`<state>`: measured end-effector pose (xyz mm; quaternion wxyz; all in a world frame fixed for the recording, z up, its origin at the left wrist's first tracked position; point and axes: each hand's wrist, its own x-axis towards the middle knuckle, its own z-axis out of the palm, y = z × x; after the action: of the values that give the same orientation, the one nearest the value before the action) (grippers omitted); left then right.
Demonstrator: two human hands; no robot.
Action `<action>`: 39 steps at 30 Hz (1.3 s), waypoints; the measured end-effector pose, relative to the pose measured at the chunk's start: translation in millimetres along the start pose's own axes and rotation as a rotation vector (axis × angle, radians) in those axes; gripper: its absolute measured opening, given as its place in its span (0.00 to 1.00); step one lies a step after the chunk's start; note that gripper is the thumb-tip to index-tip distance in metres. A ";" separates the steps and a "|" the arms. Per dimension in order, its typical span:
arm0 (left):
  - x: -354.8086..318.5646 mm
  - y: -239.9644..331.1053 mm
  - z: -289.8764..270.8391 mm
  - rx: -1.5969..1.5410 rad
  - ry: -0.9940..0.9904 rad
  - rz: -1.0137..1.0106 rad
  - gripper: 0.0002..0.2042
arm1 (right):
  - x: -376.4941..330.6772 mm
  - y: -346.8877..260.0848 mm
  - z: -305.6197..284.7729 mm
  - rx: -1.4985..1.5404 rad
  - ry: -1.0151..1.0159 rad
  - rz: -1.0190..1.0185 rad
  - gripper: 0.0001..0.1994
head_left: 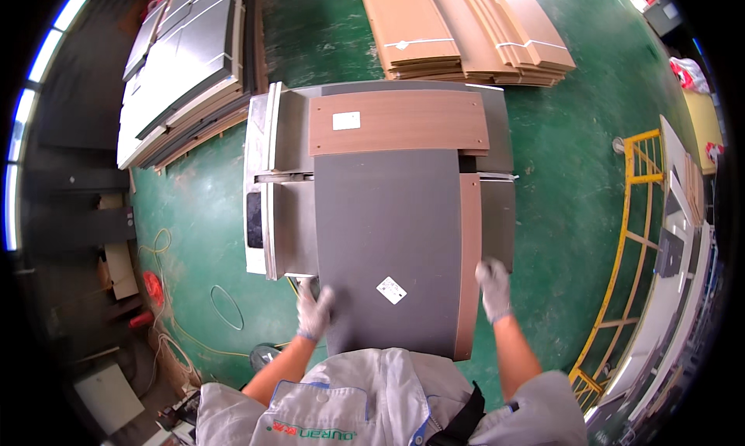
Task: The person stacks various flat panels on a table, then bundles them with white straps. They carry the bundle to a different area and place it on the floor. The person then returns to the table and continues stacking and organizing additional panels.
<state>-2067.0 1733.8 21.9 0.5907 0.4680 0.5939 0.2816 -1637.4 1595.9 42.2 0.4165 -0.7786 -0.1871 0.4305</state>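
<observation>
Head view: left hand (314, 312) and right hand (493, 288), both gloved, grip the near corners of a dark grey panel (388, 236), fingers curled over its edges. Panel lies flat atop the stack, below a brown panel (398, 121). Placement looks nearly done; hands not yet released.

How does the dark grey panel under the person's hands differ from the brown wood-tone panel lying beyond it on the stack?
The dark grey panel is charcoal and runs lengthwise away from the person; the brown panel is wood-toned and lies crosswise. The grey panel lies nearer, with the left hand at its left edge and the right hand by its right side; the brown panel is untouched. The grey panel's sticker sits askew, the brown panel's square. Both lie flat and carry a white sticker.
</observation>
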 end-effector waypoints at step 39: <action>-119.7 -59.1 -147.2 -0.219 -0.117 -0.561 0.22 | 221.1 -50.2 -36.4 -0.547 0.533 0.102 0.53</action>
<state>-2238.7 1635.7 43.0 0.7257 0.2345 0.6310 0.1423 -1480.4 1751.1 -20.7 0.2054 -0.9539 -0.1413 0.1672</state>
